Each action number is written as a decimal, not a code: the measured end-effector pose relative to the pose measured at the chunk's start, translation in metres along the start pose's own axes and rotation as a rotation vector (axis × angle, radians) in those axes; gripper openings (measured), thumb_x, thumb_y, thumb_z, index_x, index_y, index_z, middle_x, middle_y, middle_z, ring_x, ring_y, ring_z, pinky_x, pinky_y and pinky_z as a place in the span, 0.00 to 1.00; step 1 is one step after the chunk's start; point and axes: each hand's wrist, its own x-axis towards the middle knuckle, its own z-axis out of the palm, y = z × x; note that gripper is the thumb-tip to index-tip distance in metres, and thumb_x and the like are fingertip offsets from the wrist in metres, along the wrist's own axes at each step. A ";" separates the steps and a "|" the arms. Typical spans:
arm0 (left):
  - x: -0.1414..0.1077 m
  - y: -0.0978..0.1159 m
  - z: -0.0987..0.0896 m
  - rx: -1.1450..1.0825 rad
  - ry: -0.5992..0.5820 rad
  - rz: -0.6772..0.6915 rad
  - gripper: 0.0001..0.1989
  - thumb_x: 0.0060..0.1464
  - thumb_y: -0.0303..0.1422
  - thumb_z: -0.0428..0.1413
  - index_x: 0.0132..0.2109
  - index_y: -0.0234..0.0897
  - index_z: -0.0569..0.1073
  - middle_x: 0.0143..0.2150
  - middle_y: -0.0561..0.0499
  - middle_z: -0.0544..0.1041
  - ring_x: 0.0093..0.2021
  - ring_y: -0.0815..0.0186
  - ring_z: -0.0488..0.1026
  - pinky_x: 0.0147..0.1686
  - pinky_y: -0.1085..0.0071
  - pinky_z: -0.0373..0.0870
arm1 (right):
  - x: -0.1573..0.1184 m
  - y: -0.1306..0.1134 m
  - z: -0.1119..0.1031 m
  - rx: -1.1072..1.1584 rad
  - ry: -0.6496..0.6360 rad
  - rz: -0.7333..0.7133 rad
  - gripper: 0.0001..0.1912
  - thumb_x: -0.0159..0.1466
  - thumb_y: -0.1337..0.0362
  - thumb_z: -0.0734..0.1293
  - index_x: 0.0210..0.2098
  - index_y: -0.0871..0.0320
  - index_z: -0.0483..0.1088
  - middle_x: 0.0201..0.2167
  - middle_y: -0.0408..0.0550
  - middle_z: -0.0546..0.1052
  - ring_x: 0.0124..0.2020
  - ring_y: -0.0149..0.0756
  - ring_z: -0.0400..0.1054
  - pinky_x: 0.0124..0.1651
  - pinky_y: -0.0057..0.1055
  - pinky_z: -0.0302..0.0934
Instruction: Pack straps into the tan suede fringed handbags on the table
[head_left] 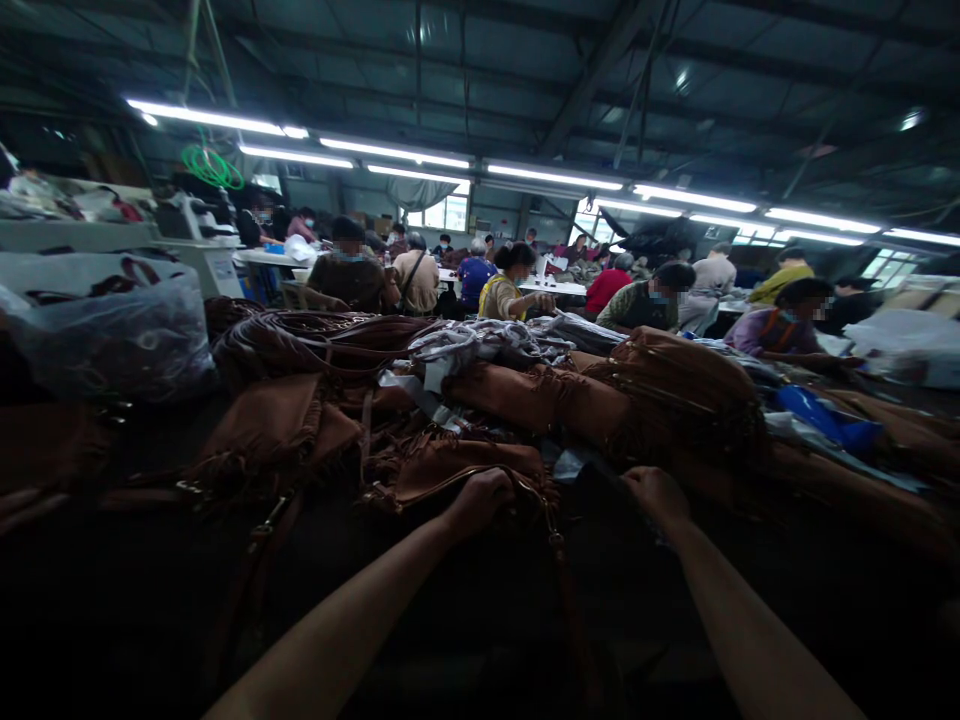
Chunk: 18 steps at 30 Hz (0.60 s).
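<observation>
A brown fringed handbag [450, 465] lies in front of me with its gold zip facing my way. My left hand [482, 500] is closed on the zipped edge of this bag, near the right end. A strap with a metal clasp [555, 538] hangs down from that end. To the right, my right hand [658, 497] is closed beside a dark, sheet-like piece [600, 490]; what its fingers hold is too dim to make out. Another brown fringed bag [262, 425] lies to the left, its clasp and strap toward me.
Behind the bags are a heap of brown straps [315, 338], pale wrapped straps [480, 342] and stacked brown bags [675, 385]. A clear plastic sack [112, 330] stands left. Blue plastic [829, 418] lies right. Several people sit at tables beyond.
</observation>
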 end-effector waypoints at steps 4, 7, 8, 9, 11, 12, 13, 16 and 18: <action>-0.001 0.000 0.000 0.016 0.002 -0.021 0.05 0.54 0.26 0.51 0.34 0.34 0.72 0.38 0.47 0.77 0.40 0.64 0.72 0.43 0.69 0.67 | -0.009 -0.004 -0.004 -0.136 0.057 -0.034 0.13 0.62 0.60 0.60 0.34 0.55 0.76 0.33 0.49 0.79 0.34 0.36 0.72 0.29 0.27 0.53; -0.001 -0.001 0.001 0.041 -0.002 -0.037 0.05 0.54 0.27 0.52 0.35 0.35 0.73 0.38 0.47 0.77 0.40 0.63 0.72 0.43 0.69 0.67 | -0.015 -0.006 -0.006 -0.224 0.146 -0.095 0.13 0.62 0.61 0.60 0.33 0.56 0.75 0.33 0.50 0.77 0.35 0.36 0.71 0.31 0.27 0.53; -0.002 -0.001 0.001 0.046 -0.004 -0.037 0.06 0.54 0.27 0.52 0.36 0.35 0.73 0.38 0.47 0.77 0.40 0.63 0.72 0.43 0.69 0.68 | -0.017 -0.006 -0.007 -0.218 0.160 -0.112 0.12 0.62 0.62 0.60 0.32 0.56 0.75 0.33 0.50 0.77 0.35 0.35 0.71 0.32 0.27 0.54; -0.002 -0.001 0.001 0.051 -0.004 -0.037 0.06 0.53 0.27 0.52 0.36 0.35 0.74 0.38 0.47 0.77 0.40 0.63 0.72 0.43 0.68 0.68 | -0.019 -0.006 -0.008 -0.197 0.167 -0.119 0.12 0.62 0.62 0.60 0.32 0.55 0.75 0.33 0.49 0.77 0.35 0.35 0.71 0.32 0.27 0.54; -0.002 -0.002 0.001 0.062 0.000 -0.038 0.06 0.53 0.28 0.52 0.36 0.35 0.74 0.38 0.47 0.77 0.40 0.63 0.72 0.44 0.68 0.68 | -0.021 -0.005 -0.009 -0.140 0.174 -0.120 0.12 0.61 0.61 0.60 0.33 0.55 0.75 0.33 0.48 0.77 0.35 0.34 0.70 0.34 0.27 0.55; -0.002 -0.002 0.001 0.067 0.003 -0.038 0.06 0.53 0.28 0.52 0.36 0.35 0.74 0.37 0.47 0.77 0.40 0.63 0.72 0.44 0.68 0.68 | -0.022 -0.005 -0.009 -0.108 0.175 -0.121 0.12 0.61 0.61 0.60 0.33 0.56 0.76 0.34 0.47 0.77 0.35 0.34 0.70 0.34 0.27 0.56; -0.002 -0.003 0.001 0.070 0.004 -0.037 0.06 0.53 0.28 0.52 0.35 0.35 0.74 0.37 0.47 0.77 0.40 0.63 0.72 0.44 0.68 0.68 | -0.022 -0.003 -0.010 -0.071 0.172 -0.121 0.12 0.61 0.61 0.60 0.33 0.56 0.76 0.34 0.47 0.77 0.35 0.35 0.71 0.35 0.27 0.56; -0.003 -0.004 0.001 0.076 0.008 -0.031 0.06 0.53 0.27 0.52 0.35 0.34 0.74 0.37 0.47 0.76 0.39 0.63 0.72 0.43 0.68 0.68 | -0.020 0.003 -0.009 0.066 0.131 -0.105 0.12 0.60 0.59 0.61 0.32 0.56 0.76 0.34 0.46 0.78 0.37 0.35 0.71 0.37 0.26 0.57; -0.003 -0.004 0.001 0.076 0.011 -0.031 0.05 0.53 0.27 0.52 0.34 0.34 0.74 0.37 0.46 0.76 0.39 0.63 0.72 0.43 0.69 0.68 | -0.018 0.008 -0.009 0.143 0.104 -0.093 0.13 0.60 0.58 0.61 0.33 0.55 0.76 0.34 0.45 0.79 0.37 0.36 0.72 0.38 0.26 0.58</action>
